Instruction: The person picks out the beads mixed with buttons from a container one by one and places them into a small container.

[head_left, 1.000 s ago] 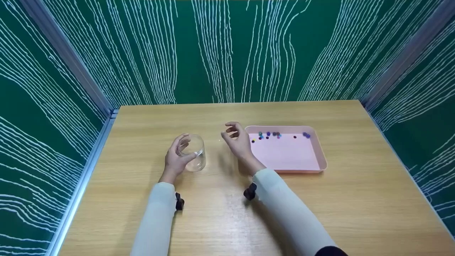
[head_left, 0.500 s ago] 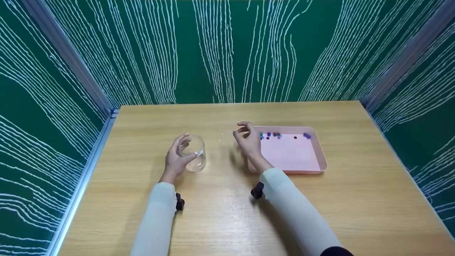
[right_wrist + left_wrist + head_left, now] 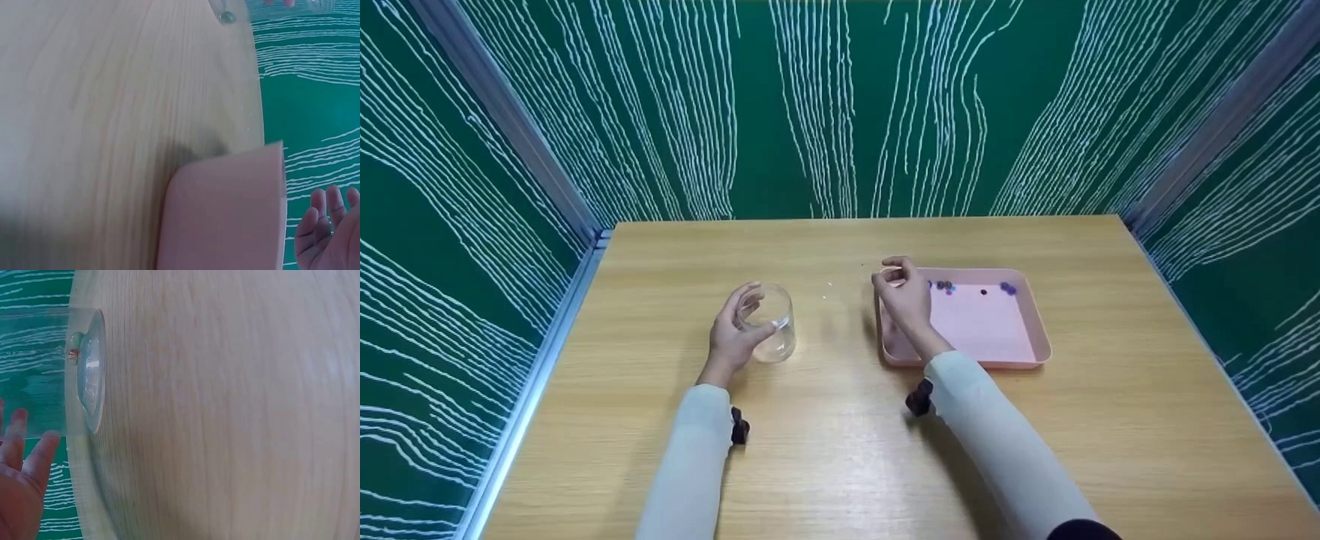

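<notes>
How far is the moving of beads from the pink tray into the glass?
Early stage. Done: the glass, gripped by the left hand, shows a bead or two at its bottom in the left wrist view. In hand: the right hand is over the pink tray's left end. Left: several beads along the far edge.

The counter [image 3: 840, 420] is pale wood-grain, smooth, with a soft sheen toward the lower middle of the head view. The cup [image 3: 769, 322], left of centre, is clear, glossy material, glass or plastic, with a thick transparent base seen in the left wrist view. The tray [image 3: 1020, 352], right of centre, looks like smooth matt pink plastic. The beads [image 3: 941, 285] along its far edge are small and glossy. Both sleeves [image 3: 690, 457] are pale, matt cloth. The walls [image 3: 840, 105] are matt green with white lines, framed by dull grey metal strips [image 3: 502, 120].
</notes>
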A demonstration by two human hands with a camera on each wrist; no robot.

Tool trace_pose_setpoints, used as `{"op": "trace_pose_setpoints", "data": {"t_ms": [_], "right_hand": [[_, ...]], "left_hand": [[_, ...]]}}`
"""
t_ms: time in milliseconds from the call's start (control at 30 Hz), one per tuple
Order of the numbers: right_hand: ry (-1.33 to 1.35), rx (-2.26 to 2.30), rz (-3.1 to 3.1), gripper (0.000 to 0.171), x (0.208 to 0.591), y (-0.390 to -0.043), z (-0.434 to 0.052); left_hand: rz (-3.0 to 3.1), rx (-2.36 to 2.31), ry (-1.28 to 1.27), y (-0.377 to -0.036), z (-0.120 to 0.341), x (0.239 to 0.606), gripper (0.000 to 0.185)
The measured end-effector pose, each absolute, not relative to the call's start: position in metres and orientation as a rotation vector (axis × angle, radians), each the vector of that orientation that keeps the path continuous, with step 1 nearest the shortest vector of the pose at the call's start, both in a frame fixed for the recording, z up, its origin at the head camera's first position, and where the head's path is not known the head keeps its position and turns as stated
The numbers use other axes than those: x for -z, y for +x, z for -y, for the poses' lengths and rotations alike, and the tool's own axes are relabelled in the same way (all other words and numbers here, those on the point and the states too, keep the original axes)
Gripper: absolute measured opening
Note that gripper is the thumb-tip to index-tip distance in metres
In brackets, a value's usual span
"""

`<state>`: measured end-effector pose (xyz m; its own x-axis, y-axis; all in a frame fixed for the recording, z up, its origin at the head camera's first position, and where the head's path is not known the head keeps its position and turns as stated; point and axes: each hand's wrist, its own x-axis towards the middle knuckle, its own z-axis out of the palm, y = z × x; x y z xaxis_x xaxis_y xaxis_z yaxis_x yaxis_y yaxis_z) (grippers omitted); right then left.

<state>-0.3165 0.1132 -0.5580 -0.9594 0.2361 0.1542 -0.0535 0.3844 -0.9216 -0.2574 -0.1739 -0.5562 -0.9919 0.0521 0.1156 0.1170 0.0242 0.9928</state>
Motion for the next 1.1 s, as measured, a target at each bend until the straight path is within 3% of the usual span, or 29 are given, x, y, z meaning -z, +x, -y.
{"op": "trace_pose_setpoints", "data": {"t_ms": [400, 1100], "right_hand": [[-0.234, -1.420, 2.570, 0.035, 0.565, -0.319, -0.137], [-0.306, -1.243, 2.710, 0.032, 0.567, -0.328, -0.162]], "left_hand": [[2.261, 2.117, -0.180, -0.252, 0.173, 0.550, 0.075], [2.253, 2.112, -0.176, -0.252, 0.172, 0.548, 0.073]]}}
